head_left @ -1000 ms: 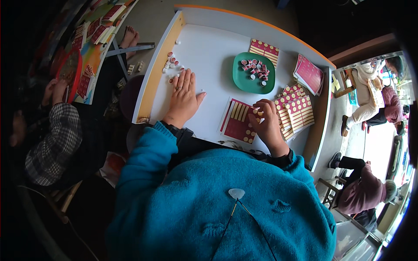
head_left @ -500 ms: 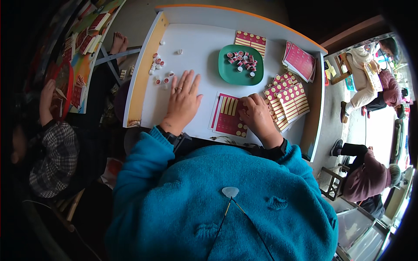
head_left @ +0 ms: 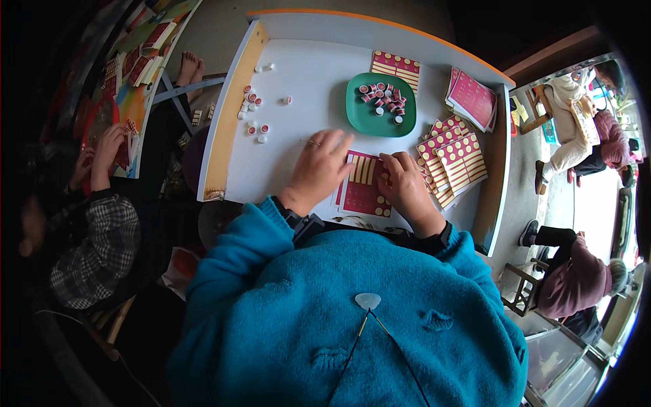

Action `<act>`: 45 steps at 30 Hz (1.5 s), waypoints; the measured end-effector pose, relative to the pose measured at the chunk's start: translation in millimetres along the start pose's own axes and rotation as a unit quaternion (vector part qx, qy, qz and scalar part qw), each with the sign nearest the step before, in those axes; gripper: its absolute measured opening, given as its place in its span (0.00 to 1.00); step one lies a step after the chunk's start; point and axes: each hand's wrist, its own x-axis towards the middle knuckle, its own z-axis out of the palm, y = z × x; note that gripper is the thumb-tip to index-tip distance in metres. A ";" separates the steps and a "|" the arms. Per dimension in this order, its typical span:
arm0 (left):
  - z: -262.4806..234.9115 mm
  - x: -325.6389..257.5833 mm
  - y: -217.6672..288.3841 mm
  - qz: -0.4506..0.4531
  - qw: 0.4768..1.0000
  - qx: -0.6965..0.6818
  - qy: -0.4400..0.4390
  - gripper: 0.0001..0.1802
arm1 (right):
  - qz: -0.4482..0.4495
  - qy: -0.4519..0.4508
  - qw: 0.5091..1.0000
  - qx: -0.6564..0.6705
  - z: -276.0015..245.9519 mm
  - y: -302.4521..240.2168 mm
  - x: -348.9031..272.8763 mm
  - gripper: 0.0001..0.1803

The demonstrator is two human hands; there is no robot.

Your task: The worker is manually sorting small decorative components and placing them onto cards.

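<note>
A dark red card (head_left: 363, 198) with cream strips and round spots lies on the white tray surface close to my body, on top of other sheets. My left hand (head_left: 321, 169) hovers at its upper left corner, fingers stretched and slightly apart, with nothing visible in them. On the card's right side rests my right hand (head_left: 405, 188), its fingers bent and pressed together; whatever they may pinch is hidden. Beyond the hands sits a green plate (head_left: 359, 122) of small red-and-white rolls (head_left: 388, 95). More such rolls (head_left: 252, 100) are scattered along the left side.
Fanned cards (head_left: 461, 163) lie right of my right hand, with a stack of pink sheets (head_left: 471, 98) behind them. Another card (head_left: 400, 64) is partly under the plate. Raised tray walls (head_left: 234, 108) surround everything. At left, a person's hands (head_left: 108, 149) work at another table.
My left hand has moved right, from the bare surface near the loose rolls to the card's upper left corner. One roll now stands farther right. My right hand stays at the card.
</note>
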 end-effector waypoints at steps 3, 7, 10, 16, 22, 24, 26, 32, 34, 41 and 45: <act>-17.8 17.3 -47.6 -0.110 0.981 0.091 0.129 0.26 | -0.009 -0.020 1.000 0.009 -0.7 2.7 -0.6 0.19; -23.4 56.8 -105.1 -0.190 0.962 0.168 0.096 0.19 | -0.005 -0.027 1.000 0.002 0.3 3.8 1.0 0.18; -16.9 60.1 -121.5 -0.198 0.963 0.172 0.059 0.15 | -0.013 -0.017 1.000 -0.004 4.4 2.7 0.1 0.17; -14.6 51.0 -91.4 -0.118 0.985 0.066 0.107 0.09 | -0.034 -0.003 0.999 -0.015 4.8 5.4 1.4 0.15; 2.6 4.1 12.0 0.035 0.991 -0.127 -0.005 0.11 | -0.023 0.019 0.999 -0.036 14.2 11.0 2.3 0.12; 10.8 -2.6 15.3 0.071 0.989 -0.122 -0.049 0.12 | -0.027 0.023 0.998 -0.045 14.9 9.7 0.8 0.11; 17.0 -2.2 13.8 0.058 0.992 -0.085 -0.075 0.12 | -0.045 0.013 0.998 -0.052 12.5 6.4 0.9 0.10; 23.3 -2.6 12.4 0.070 0.993 -0.077 -0.052 0.07 | -0.030 0.040 0.999 -0.012 6.6 1.2 -2.4 0.08; 22.1 -2.3 11.7 0.063 0.993 -0.083 -0.048 0.06 | -0.040 0.039 0.998 -0.011 10.0 6.6 0.3 0.09; 27.3 3.6 13.6 -0.019 0.994 -0.094 -0.049 0.10 | -0.031 -0.019 0.997 -0.073 12.4 10.3 6.9 0.13; 30.0 4.3 11.5 -0.038 0.993 -0.106 -0.028 0.09 | -0.061 -0.033 0.991 -0.111 4.7 2.6 -3.1 0.13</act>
